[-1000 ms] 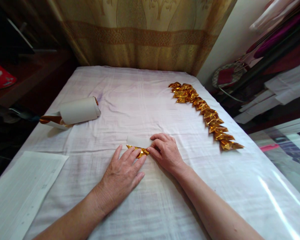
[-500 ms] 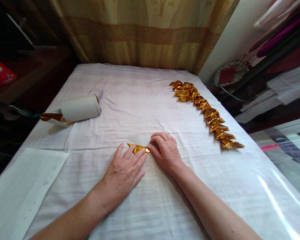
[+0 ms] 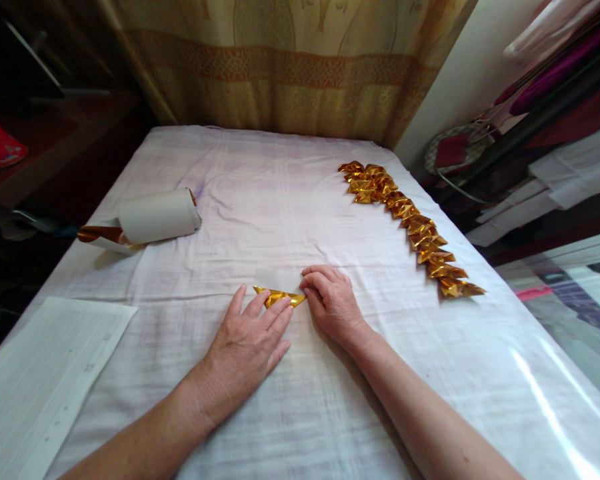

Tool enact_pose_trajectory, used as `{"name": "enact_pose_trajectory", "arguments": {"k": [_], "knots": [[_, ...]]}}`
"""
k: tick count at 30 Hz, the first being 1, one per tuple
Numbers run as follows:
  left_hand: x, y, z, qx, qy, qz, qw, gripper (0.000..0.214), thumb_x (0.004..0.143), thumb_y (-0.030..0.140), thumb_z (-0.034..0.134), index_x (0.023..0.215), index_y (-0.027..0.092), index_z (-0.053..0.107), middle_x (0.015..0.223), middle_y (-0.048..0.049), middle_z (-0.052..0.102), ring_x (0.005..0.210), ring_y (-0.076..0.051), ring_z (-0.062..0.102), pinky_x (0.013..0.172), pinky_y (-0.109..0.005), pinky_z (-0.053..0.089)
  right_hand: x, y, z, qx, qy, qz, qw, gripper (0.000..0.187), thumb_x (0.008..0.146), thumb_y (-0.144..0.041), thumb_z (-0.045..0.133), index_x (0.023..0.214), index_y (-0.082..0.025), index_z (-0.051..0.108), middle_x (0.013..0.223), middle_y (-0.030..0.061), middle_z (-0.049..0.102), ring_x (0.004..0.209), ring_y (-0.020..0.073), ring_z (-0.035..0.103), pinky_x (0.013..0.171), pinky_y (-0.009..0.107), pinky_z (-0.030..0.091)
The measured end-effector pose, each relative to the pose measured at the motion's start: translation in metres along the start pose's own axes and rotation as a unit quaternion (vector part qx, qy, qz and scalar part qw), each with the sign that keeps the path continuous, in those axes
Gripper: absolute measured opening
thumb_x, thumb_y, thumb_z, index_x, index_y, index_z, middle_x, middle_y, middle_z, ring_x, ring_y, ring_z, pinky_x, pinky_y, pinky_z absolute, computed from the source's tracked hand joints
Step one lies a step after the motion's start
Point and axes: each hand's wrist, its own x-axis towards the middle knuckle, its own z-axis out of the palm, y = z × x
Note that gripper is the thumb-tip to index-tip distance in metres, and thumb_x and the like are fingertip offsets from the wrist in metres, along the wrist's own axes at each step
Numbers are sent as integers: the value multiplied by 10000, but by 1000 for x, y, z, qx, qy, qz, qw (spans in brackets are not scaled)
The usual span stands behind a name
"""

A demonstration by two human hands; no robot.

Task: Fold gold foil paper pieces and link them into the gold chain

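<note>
A small sheet of gold foil paper (image 3: 281,297) lies partly folded on the bedsheet, its pale back showing as a flat area behind the gold strip. My left hand (image 3: 250,347) rests flat over the near side of the foil, fingers spread and fingertips pressing on it. At the strip's pointed right end, my right hand (image 3: 334,301) has its thumb and fingers drawn together at the tip of the paper. Its fingertips partly hide that corner. Finished-looking folded gold foil pieces (image 3: 410,217) lie in an overlapping row to the right.
A roll of white-backed gold foil (image 3: 157,215) lies at the left with its loose end curling out. Printed white sheets (image 3: 50,387) are at the near left. A patterned curtain (image 3: 280,73) hangs behind the bed (image 3: 260,180); clothes hang at the right.
My right thumb and fingertips have shifted slightly, and more of the strip's pointed right end shows. My left hand stays in place on the foil.
</note>
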Motion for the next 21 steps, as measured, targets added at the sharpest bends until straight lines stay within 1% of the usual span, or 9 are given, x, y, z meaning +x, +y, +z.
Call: {"name": "enact_pose_trajectory", "arguments": {"k": [5,7,9,12,17,21], "knots": [[0,0,0,0,6,6,1000,411,912,394,630,1296,247,609,1338,-36,651,1233,-310,562,1118,-590,286,-1,1,1,-5,10,-7,1000,134,910,-147,530,921,-224,639,1085,56,694,1034,211,601,909,370,380],[0,-1,-1,-1,8,8,1000,406,917,393,624,1296,249,606,1343,-32,648,1237,-301,560,1126,-586,272,-2,-2,0,-9,7,-14,1000,80,905,-192,573,949,-221,633,1111,63,686,1050,218,595,922,377,377],[0,-2,-2,-1,8,11,1000,409,924,401,612,1304,250,599,1352,-28,644,1246,-294,554,1138,-579,252,-3,-5,-1,-25,-2,-15,1000,78,890,-241,629,964,-218,632,1143,72,674,1073,233,586,928,386,371],[-2,-8,-3,-2,4,27,1000,434,937,435,584,1330,251,581,1366,-29,636,1276,-290,535,1152,-561,224,-3,-9,-1,-43,-12,-6,999,112,874,-268,677,969,-223,636,1166,70,668,1092,241,579,919,385,366],[-8,-25,0,-31,-6,74,997,434,971,462,513,1362,277,552,1423,-6,591,1327,-256,501,1191,-504,129,-1,-9,-1,-42,-16,-1,999,101,879,-278,683,959,-237,638,1163,50,671,1095,228,582,915,375,359],[-10,-30,4,-40,-13,83,996,429,991,444,467,1378,273,538,1441,-27,574,1335,-256,494,1198,-496,108,-2,-9,0,-50,-7,-14,999,125,881,-282,689,985,-235,636,1166,51,670,1098,219,580,920,368,357]]}}
